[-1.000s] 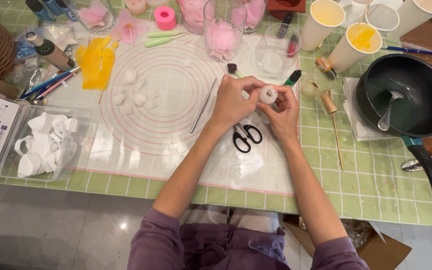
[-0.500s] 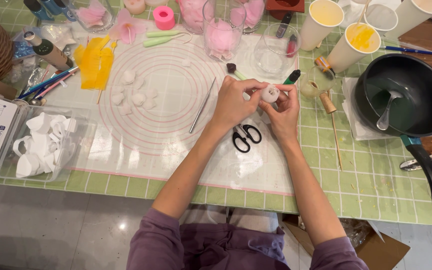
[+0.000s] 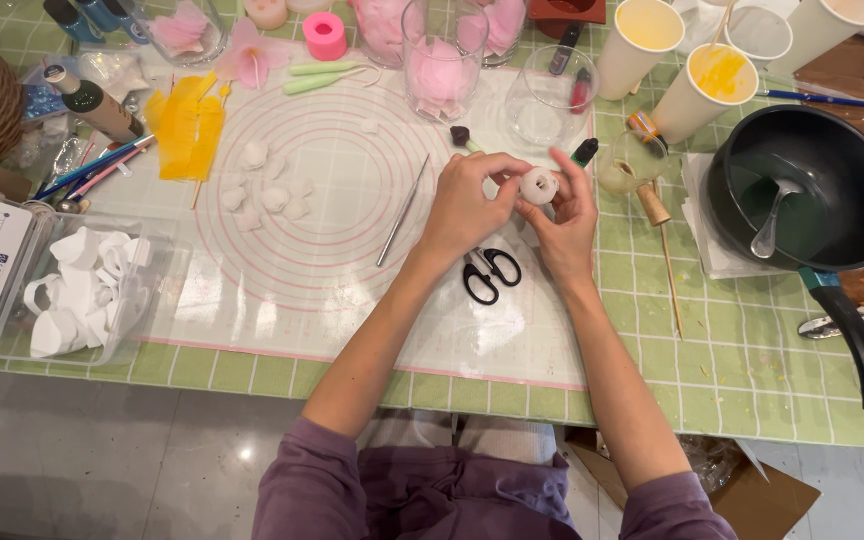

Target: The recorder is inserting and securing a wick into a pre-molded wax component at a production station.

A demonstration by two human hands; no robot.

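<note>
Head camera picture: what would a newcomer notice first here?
First, the two hands at the centre: the left hand and right hand together pinch a small white round piece above the black scissors. Next, the black pan with a spoon at right, and the box of white shapes at left.

My left hand (image 3: 467,205) and right hand (image 3: 567,215) meet above the table, fingertips pinched together around a small white piece, both forearms bare, angled inward from pushed-up purple sleeves, wrists slightly bent.
</note>
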